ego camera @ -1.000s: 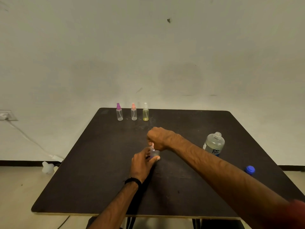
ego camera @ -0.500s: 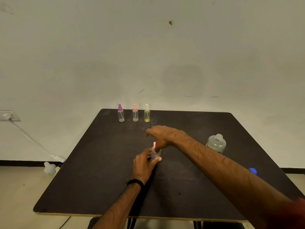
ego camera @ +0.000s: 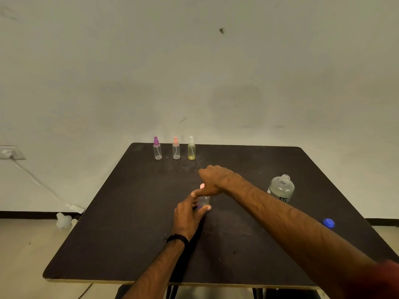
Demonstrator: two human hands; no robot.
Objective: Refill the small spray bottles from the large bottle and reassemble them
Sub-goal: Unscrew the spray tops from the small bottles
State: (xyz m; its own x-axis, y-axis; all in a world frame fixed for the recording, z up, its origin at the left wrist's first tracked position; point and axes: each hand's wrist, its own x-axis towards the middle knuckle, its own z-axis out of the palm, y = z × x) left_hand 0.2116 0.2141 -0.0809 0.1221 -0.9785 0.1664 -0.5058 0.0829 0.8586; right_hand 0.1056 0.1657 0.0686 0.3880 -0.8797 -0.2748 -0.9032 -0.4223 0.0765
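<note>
A small clear spray bottle [ego camera: 204, 200] with a pink top stands mid-table. My left hand [ego camera: 187, 216] grips its body from the near side. My right hand [ego camera: 212, 180] hovers over the pink top with fingers spread and loose, thumb beside the nozzle; whether it touches is unclear. The large clear bottle [ego camera: 281, 188] stands uncapped at the right. Its blue cap [ego camera: 328, 223] lies near the right edge. Three small spray bottles stand in a row at the far edge: purple-topped [ego camera: 157, 148], pink-topped [ego camera: 176, 148] and white-topped with yellowish liquid [ego camera: 191, 148].
The dark table [ego camera: 129, 244] stands against a pale wall. A white plastic bottle [ego camera: 63, 221] lies on the floor at the left, below a wall socket [ego camera: 8, 152] with a white cable.
My right hand has loosened from the pink top and lifted, its fingers spreading out. My left hand keeps its hold on the bottle.
</note>
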